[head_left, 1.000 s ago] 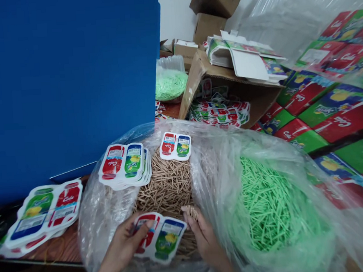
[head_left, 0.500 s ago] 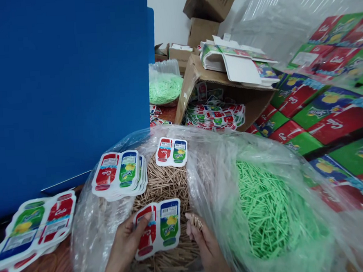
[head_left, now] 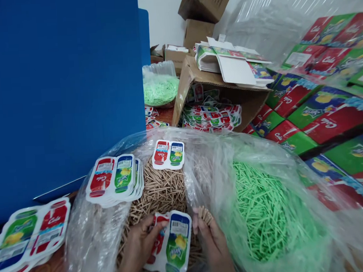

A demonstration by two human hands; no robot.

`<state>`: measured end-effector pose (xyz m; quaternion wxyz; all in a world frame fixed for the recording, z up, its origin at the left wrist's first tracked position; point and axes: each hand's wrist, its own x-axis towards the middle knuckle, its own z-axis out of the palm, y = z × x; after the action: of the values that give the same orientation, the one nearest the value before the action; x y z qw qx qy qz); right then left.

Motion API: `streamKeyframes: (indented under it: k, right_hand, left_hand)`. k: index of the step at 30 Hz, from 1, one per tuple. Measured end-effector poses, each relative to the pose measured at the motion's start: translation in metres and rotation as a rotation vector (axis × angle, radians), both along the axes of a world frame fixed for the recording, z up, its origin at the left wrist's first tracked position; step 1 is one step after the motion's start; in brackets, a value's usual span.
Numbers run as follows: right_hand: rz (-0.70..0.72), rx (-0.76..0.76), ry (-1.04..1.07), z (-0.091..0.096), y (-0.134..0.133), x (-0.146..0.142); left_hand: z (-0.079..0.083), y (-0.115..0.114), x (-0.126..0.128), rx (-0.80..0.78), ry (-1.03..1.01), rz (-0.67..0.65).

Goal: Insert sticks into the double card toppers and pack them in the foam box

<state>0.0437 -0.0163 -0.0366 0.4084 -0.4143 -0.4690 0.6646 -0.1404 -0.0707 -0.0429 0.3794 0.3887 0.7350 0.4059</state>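
Observation:
My left hand (head_left: 141, 241) pinches a double-jar printed card (head_left: 178, 245) by its red Cola half, the thumb lying across the front. The green-and-blue Sprite half is uncovered and tilted toward me. My right hand (head_left: 210, 237) is closed round a small bunch of short brown sticks (head_left: 205, 215), just right of the card and apart from it. Below both hands, a clear plastic bag (head_left: 92, 236) lies open on a heap of the same brown sticks (head_left: 164, 186). On the bag rest a stack of matching cards (head_left: 110, 179) and another card (head_left: 168, 154).
Bright green sticks (head_left: 262, 209) fill a clear bag on the right. More cards (head_left: 31, 239) lie at lower left beside a blue panel (head_left: 62, 98). A cardboard box (head_left: 181, 86) behind holds loose cards. Printed cartons (head_left: 327, 110) are stacked at right.
The held card has come closer to me and tilted, with its Sprite half shifted right. My right hand still grips the brown sticks, slightly further right. The view has shifted a little.

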Motion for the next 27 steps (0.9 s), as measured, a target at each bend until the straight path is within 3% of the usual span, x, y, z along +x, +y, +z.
streamKeyframes:
  k: [5, 9, 16, 27]
  right_hand:
    - [-0.065, -0.072, 0.237, 0.014, 0.006, -0.020]
    - [0.036, -0.102, 0.163, 0.026, 0.010, -0.030]
    - [0.119, -0.088, -0.033, 0.016, 0.008, -0.029]
    - [0.062, -0.385, 0.105, 0.011, 0.017, -0.050]
  left_hand:
    - [0.005, 0.004, 0.007, 0.097, 0.063, -0.234]
    - [0.005, 0.003, 0.007, 0.163, 0.143, -0.355]
    - [-0.005, 0.001, 0.001, 0.234, 0.278, -0.422]
    - [-0.001, -0.002, 0.003, 0.332, 0.180, -0.451]
